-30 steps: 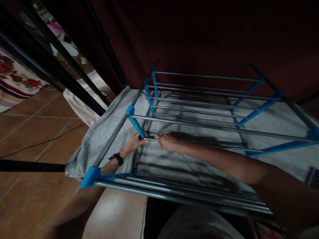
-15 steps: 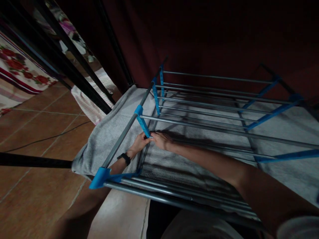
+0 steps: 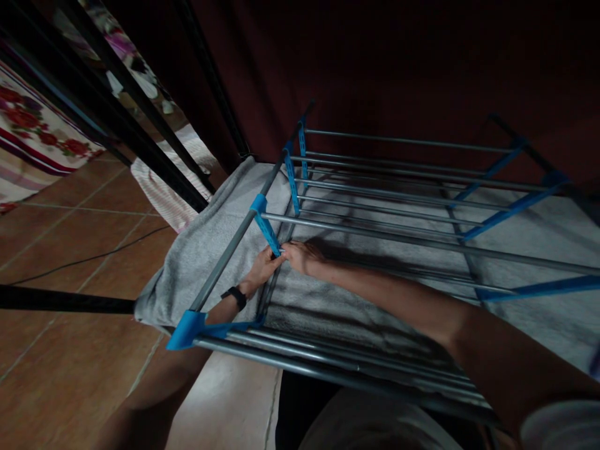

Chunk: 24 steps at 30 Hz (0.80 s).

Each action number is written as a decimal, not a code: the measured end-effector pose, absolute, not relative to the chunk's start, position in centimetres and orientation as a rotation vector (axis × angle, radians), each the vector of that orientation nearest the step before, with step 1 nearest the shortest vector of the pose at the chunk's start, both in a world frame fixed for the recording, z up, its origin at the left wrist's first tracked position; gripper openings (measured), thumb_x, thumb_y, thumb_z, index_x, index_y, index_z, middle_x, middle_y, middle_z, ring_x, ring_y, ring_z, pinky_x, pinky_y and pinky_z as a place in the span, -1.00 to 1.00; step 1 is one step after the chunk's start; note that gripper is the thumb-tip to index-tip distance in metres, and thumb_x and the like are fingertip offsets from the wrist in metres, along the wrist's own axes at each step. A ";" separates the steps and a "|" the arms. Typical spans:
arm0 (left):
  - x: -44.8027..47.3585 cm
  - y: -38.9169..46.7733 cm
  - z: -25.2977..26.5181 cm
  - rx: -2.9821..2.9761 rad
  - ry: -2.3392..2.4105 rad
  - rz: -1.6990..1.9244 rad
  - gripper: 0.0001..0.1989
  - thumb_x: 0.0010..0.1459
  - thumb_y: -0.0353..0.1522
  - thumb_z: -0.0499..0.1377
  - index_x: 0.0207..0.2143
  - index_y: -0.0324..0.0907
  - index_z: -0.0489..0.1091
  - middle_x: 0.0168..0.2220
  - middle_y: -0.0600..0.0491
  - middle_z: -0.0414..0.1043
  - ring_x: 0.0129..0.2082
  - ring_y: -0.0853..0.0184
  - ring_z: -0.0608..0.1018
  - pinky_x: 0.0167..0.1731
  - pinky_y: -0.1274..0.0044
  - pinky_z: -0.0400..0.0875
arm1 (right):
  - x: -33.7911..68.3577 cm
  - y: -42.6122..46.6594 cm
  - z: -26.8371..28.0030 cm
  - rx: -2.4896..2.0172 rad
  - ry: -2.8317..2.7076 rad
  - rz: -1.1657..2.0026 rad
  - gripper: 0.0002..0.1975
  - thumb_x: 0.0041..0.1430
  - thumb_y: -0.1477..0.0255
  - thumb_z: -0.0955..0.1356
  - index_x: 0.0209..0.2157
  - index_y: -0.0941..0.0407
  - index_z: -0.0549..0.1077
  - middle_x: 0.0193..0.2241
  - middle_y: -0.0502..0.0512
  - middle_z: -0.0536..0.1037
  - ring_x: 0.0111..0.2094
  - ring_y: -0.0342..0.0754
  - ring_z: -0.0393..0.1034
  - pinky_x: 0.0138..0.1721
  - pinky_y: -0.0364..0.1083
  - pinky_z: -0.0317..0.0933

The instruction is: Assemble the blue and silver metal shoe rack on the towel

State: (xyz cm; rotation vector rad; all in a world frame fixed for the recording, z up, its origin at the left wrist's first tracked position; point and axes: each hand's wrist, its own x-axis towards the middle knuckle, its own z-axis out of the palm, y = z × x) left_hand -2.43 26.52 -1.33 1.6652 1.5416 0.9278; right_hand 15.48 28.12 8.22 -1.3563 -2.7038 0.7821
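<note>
A rack of grey metal tubes (image 3: 225, 262) with blue plastic brackets lies across a grey blanket (image 3: 206, 240). My left hand (image 3: 264, 267), a dark band on its wrist, is closed around the lower end of a blue bracket (image 3: 267, 231). Right against it, my right hand (image 3: 302, 257) is closed on the end of a thin metal rod (image 3: 282, 251), which meets the bracket's tip. The fingers partly hide that joint. A blue corner piece (image 3: 188, 329) sits near my left forearm, and several rods (image 3: 319, 354) run along the near side.
Black metal bars (image 3: 65, 299) stand at the left above a tiled floor (image 3: 60, 350). A thin black cable (image 3: 94, 255) crosses the tiles. Behind the rack hangs a dark red curtain (image 3: 375, 69). Floral cloth (image 3: 37, 131) and a striped cloth (image 3: 162, 187) are at the left.
Both hands stay at the same joint, the right one shifting slightly there. The whole view has moved a little; the rack looks otherwise the same.
</note>
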 end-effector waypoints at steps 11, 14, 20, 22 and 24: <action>-2.4 26.5 -1.4 1.678 1.506 0.957 -0.65 0.08 -0.06 0.17 -0.37 -0.18 0.35 -0.41 0.08 0.39 -0.36 0.32 0.41 -0.28 0.47 0.36 | 15.6 28.4 7.6 -1.249 -2.649 0.816 -0.77 0.38 0.35 0.16 -0.12 0.08 0.40 -0.08 0.07 0.50 -0.16 -0.06 0.37 -0.27 -0.15 0.13; -2.4 26.5 -1.5 1.681 1.510 0.960 -0.64 0.08 -0.05 0.17 -0.38 -0.18 0.35 -0.42 0.09 0.38 -0.37 0.33 0.40 -0.29 0.48 0.36 | 15.5 28.7 7.4 -1.201 -2.644 0.840 -0.77 0.37 0.37 0.17 -0.13 0.11 0.41 -0.10 0.07 0.50 -0.16 -0.07 0.36 -0.27 -0.16 0.12; -2.4 26.5 -1.8 1.682 1.510 0.966 -0.64 0.08 -0.05 0.17 -0.35 -0.18 0.35 -0.40 0.09 0.37 -0.38 0.34 0.38 -0.33 0.50 0.34 | 15.3 29.4 6.9 -1.162 -2.624 0.878 -0.77 0.36 0.37 0.19 -0.13 0.13 0.43 -0.15 0.08 0.53 -0.21 -0.08 0.35 -0.29 -0.17 0.10; -2.5 26.5 -1.9 1.686 1.506 0.965 -0.64 0.09 -0.05 0.17 -0.34 -0.18 0.35 -0.39 0.08 0.38 -0.36 0.33 0.39 -0.33 0.51 0.34 | 15.4 29.5 6.8 -1.168 -2.612 0.884 -0.77 0.35 0.37 0.20 -0.14 0.12 0.44 -0.18 0.07 0.53 -0.24 -0.08 0.35 -0.30 -0.17 0.10; -2.5 26.5 -2.0 1.690 1.506 0.966 -0.63 0.08 -0.04 0.17 -0.34 -0.18 0.35 -0.37 0.07 0.37 -0.35 0.33 0.39 -0.31 0.50 0.34 | 15.5 29.6 6.8 -1.180 -2.605 0.888 -0.77 0.35 0.36 0.21 -0.15 0.10 0.46 -0.21 0.06 0.54 -0.25 -0.08 0.36 -0.31 -0.17 0.10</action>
